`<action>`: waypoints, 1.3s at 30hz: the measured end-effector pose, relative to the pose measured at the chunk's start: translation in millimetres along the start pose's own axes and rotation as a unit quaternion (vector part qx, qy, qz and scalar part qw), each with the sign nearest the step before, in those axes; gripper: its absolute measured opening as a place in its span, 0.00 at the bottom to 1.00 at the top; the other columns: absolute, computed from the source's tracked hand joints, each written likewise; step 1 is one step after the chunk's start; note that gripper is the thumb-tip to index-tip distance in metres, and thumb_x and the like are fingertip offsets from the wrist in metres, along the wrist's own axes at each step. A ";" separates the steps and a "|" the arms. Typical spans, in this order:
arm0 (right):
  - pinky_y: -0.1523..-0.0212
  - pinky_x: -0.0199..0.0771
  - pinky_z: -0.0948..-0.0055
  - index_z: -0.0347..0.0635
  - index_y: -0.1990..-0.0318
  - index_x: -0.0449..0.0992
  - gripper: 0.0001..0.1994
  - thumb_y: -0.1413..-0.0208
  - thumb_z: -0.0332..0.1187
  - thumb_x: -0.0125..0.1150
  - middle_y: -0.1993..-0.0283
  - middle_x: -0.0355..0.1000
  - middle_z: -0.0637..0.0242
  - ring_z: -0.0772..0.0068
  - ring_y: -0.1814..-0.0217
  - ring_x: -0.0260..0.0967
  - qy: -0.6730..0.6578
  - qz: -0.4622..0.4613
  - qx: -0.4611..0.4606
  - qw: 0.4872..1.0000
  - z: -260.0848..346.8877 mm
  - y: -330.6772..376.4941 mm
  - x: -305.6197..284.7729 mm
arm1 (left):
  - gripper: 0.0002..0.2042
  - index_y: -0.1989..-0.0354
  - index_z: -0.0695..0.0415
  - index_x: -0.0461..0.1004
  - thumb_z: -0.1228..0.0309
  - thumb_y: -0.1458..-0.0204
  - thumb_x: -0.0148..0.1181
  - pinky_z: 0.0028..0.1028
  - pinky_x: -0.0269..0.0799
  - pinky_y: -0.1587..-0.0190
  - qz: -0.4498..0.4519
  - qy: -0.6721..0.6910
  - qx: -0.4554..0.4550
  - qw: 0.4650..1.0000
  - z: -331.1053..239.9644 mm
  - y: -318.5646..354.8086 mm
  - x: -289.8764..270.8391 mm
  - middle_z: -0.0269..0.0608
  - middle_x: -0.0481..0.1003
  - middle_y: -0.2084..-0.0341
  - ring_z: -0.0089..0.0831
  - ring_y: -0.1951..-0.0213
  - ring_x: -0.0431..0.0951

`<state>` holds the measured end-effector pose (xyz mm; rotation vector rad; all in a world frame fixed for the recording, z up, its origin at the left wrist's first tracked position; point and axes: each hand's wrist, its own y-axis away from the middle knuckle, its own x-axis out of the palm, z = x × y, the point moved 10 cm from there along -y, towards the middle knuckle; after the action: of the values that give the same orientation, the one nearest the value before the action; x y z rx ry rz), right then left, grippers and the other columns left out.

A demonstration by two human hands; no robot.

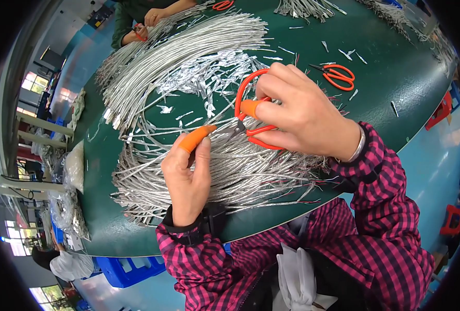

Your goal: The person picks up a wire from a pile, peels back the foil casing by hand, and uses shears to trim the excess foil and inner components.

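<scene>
My right hand [302, 116] grips red-handled scissors [242, 90], with an orange cover on one finger. Their dark, short blades point down and left, close to my left fingertips. Opposite, my left hand [186, 173], with an orange cover on its index finger, pinches what looks like a thin silver foil-wrapped cable; its end is too small to make out. Beneath both hands lies a loose pile of silver cables [230, 181], some with thin reddish wires at their right ends. Beyond it is a neater bundle of silver cables [188, 46], with torn foil scraps [209, 72] alongside.
The green table [380, 111] has a curved edge. Another pair of red scissors [339, 76] lies at right. Across the table, a co-worker's hands [155, 18] hold red-handled scissors. More cables [308, 8] lie at the far side. A blue stool [129, 272] stands below the near edge.
</scene>
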<state>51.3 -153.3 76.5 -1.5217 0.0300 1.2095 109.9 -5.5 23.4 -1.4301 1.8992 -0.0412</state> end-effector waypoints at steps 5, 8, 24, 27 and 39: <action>0.66 0.61 0.66 0.40 0.68 0.73 0.16 0.70 0.31 0.69 0.70 0.60 0.65 0.63 0.65 0.58 -0.065 -0.006 0.023 0.998 -14.6 5.6 7.5 | 0.08 0.58 0.59 0.76 0.76 0.46 0.55 0.19 0.53 0.76 0.011 0.068 -0.067 0.995 12.4 3.1 -0.2 0.28 0.67 0.79 0.16 0.78 0.60; 0.67 0.60 0.67 0.40 0.67 0.73 0.17 0.69 0.31 0.69 0.69 0.60 0.66 0.64 0.64 0.59 -0.096 0.009 0.042 0.994 -18.3 5.8 10.8 | 0.08 0.58 0.59 0.77 0.75 0.45 0.55 0.18 0.51 0.76 0.007 0.085 -0.089 0.992 17.6 4.7 -0.7 0.26 0.66 0.78 0.14 0.78 0.58; 0.65 0.60 0.67 0.42 0.68 0.73 0.17 0.69 0.34 0.69 0.67 0.62 0.65 0.64 0.62 0.60 0.132 -0.028 -0.007 0.991 12.3 7.2 -1.7 | 0.08 0.59 0.60 0.77 0.77 0.46 0.57 0.18 0.48 0.78 -0.052 0.054 -0.038 0.996 17.4 3.6 -6.6 0.25 0.65 0.78 0.13 0.79 0.56; 0.65 0.60 0.67 0.42 0.68 0.73 0.17 0.69 0.34 0.69 0.67 0.61 0.65 0.64 0.61 0.60 0.130 -0.025 -0.009 0.991 14.1 7.1 -2.5 | 0.08 0.59 0.61 0.76 0.78 0.47 0.57 0.18 0.50 0.78 -0.056 0.057 -0.034 0.996 16.6 3.2 -7.5 0.27 0.66 0.78 0.14 0.79 0.57; 0.66 0.60 0.67 0.42 0.67 0.73 0.17 0.68 0.35 0.69 0.67 0.61 0.65 0.65 0.61 0.60 0.141 -0.018 -0.015 0.990 14.7 8.2 0.5 | 0.09 0.59 0.59 0.76 0.81 0.49 0.57 0.20 0.53 0.79 -0.031 -0.048 0.014 0.998 0.0 0.8 -2.4 0.31 0.63 0.81 0.18 0.81 0.60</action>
<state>37.1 -145.1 72.7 -1.7026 0.1711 0.9624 109.6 -3.2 24.4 -1.4462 1.7714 -0.0275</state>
